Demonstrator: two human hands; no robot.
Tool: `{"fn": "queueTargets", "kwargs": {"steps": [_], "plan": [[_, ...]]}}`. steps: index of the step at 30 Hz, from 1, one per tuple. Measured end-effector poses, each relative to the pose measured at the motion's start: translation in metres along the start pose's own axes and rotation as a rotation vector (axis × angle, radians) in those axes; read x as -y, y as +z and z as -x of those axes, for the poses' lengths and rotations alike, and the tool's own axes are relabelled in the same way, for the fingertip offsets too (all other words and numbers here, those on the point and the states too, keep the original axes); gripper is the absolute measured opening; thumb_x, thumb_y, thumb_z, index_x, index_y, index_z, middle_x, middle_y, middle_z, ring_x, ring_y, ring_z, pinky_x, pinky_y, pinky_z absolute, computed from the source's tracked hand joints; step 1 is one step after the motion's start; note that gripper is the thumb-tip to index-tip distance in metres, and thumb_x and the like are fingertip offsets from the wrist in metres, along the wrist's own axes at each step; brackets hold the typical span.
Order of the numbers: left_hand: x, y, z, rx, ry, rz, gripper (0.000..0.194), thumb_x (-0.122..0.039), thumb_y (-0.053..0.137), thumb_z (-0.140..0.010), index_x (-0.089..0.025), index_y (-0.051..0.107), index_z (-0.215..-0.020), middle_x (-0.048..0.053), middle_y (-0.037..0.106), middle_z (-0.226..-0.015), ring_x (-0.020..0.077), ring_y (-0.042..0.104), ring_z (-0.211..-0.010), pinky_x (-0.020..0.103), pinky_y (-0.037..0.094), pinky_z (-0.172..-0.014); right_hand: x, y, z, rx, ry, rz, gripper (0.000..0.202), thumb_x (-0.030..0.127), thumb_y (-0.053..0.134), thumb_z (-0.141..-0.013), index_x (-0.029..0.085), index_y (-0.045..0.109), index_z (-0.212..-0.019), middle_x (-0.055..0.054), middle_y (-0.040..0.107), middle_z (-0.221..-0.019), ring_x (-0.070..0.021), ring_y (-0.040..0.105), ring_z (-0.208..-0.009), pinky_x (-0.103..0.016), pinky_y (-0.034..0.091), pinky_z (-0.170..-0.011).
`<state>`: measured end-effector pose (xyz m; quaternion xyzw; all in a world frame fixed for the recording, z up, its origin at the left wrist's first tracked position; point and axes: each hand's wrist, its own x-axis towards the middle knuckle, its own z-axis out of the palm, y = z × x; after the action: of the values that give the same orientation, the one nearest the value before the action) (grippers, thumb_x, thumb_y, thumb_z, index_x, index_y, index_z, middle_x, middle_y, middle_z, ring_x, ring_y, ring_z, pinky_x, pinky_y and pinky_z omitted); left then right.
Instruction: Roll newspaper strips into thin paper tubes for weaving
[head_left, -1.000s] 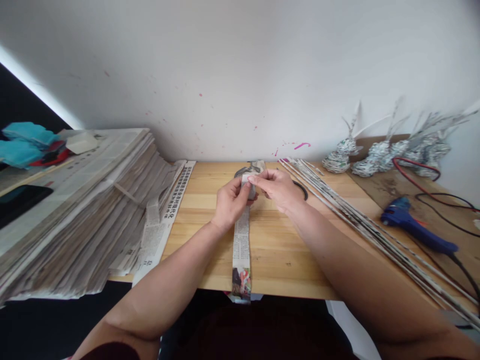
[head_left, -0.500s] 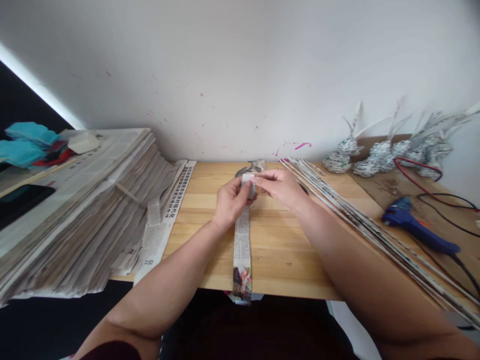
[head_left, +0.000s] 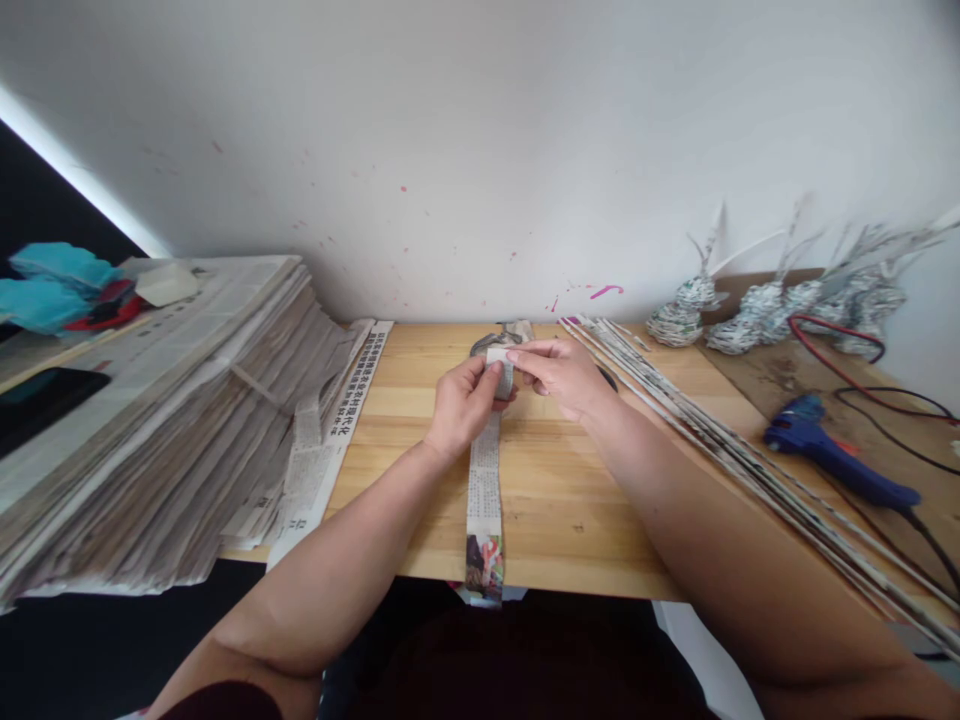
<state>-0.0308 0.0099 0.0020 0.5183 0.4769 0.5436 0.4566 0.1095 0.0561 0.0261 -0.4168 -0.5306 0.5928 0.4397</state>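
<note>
A long newspaper strip (head_left: 484, 490) lies lengthwise on the wooden table, its lower end with a coloured picture hanging over the front edge. At its far end my left hand (head_left: 465, 400) pinches the strip between thumb and fingers, where a short pale piece stands up. My right hand (head_left: 555, 375) holds the top right corner of that piece between thumb and forefinger. Whether it is a fold of the same strip I cannot tell. Just behind the hands lie scissors (head_left: 484, 342), partly hidden.
A tall newspaper stack (head_left: 217, 430) fills the left, with a phone (head_left: 52, 405) and a blue bundle (head_left: 60, 285) on top. Rolled paper sticks (head_left: 690, 425) lie diagonally on the right. Beyond them are a blue glue gun (head_left: 840, 455), cables and woven paper shapes (head_left: 682, 310).
Both hands stay nearly in place. The upright paper end has shifted slightly to the right, and my right fingers have moved a little along its top corner.
</note>
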Motion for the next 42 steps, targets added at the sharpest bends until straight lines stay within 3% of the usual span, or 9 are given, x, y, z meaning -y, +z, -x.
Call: {"fn": "queueTargets", "kwargs": {"steps": [9,15,23,28,32,37,40,42], "plan": [[-0.002,0.002,0.002,0.005,0.011,-0.018,0.039,-0.052,0.061,-0.084,-0.015,0.066,-0.093,0.005,0.066,-0.076,0.0188,0.069,-0.071,0.029,0.058,-0.063,0.001,0.007,0.004,-0.031,-0.007,-0.064,0.031,0.038,0.085,-0.053,0.015,0.067,-0.066,0.004,0.053,-0.053,-0.0067,0.041,-0.049,-0.024,0.027,-0.046],[-0.001,0.002,0.002,0.023,0.036,-0.005,0.038,-0.051,0.062,-0.083,-0.015,0.065,-0.095,0.005,0.066,-0.076,0.0183,0.069,-0.071,0.029,0.058,-0.063,0.001,0.008,0.005,-0.049,-0.031,-0.036,0.035,0.040,0.085,-0.054,0.017,0.060,-0.062,0.005,0.052,-0.053,-0.0085,0.045,-0.053,-0.025,0.032,-0.048],[0.006,0.001,0.002,0.047,0.118,-0.103,0.029,-0.038,0.068,-0.080,-0.015,0.066,-0.098,0.006,0.070,-0.081,0.0165,0.067,-0.076,0.027,0.055,-0.069,0.002,0.009,0.007,-0.040,-0.014,-0.016,0.036,0.038,0.084,-0.060,0.019,0.053,-0.064,0.004,0.053,-0.052,-0.0091,0.046,-0.048,-0.025,0.036,-0.045],[0.002,0.004,0.002,-0.037,0.020,-0.037,0.036,-0.040,0.074,-0.074,-0.016,0.069,-0.100,0.005,0.071,-0.080,0.0167,0.069,-0.069,0.027,0.055,-0.062,-0.005,0.015,0.009,-0.072,-0.102,0.005,0.031,0.034,0.081,-0.064,0.020,0.053,-0.064,0.003,0.054,-0.055,-0.0106,0.050,-0.050,-0.026,0.041,-0.047],[-0.003,0.002,0.001,-0.035,-0.063,0.039,0.038,-0.045,0.075,-0.073,-0.014,0.070,-0.094,0.007,0.072,-0.081,0.0177,0.070,-0.068,0.027,0.056,-0.060,-0.004,0.014,0.008,-0.087,-0.119,-0.034,0.034,0.035,0.084,-0.061,0.020,0.053,-0.063,0.004,0.054,-0.057,-0.0092,0.049,-0.051,-0.024,0.039,-0.046],[-0.002,-0.003,-0.002,0.011,-0.102,0.104,0.040,-0.047,0.078,-0.069,-0.014,0.071,-0.090,0.005,0.070,-0.073,0.0160,0.068,-0.066,0.027,0.054,-0.061,0.006,-0.004,0.002,0.040,-0.053,0.004,0.033,0.048,0.077,-0.068,0.017,0.069,-0.077,0.001,0.059,-0.066,-0.0062,0.041,-0.050,-0.022,0.023,-0.039],[-0.001,-0.004,-0.003,0.022,-0.096,0.089,0.038,-0.047,0.077,-0.071,-0.013,0.072,-0.090,0.006,0.071,-0.074,0.0150,0.066,-0.066,0.026,0.053,-0.061,0.012,-0.008,0.005,0.181,-0.035,0.105,0.031,0.040,0.075,-0.072,0.016,0.075,-0.091,0.001,0.061,-0.065,-0.0064,0.044,-0.051,-0.022,0.027,-0.041],[-0.001,-0.004,-0.002,0.028,-0.080,0.061,0.037,-0.047,0.075,-0.073,-0.013,0.072,-0.088,0.006,0.071,-0.074,0.0142,0.065,-0.066,0.025,0.053,-0.061,0.014,-0.005,0.008,0.185,-0.034,0.135,0.025,0.034,0.075,-0.072,0.015,0.076,-0.088,0.002,0.059,-0.059,-0.0067,0.045,-0.048,-0.022,0.031,-0.043]]}}
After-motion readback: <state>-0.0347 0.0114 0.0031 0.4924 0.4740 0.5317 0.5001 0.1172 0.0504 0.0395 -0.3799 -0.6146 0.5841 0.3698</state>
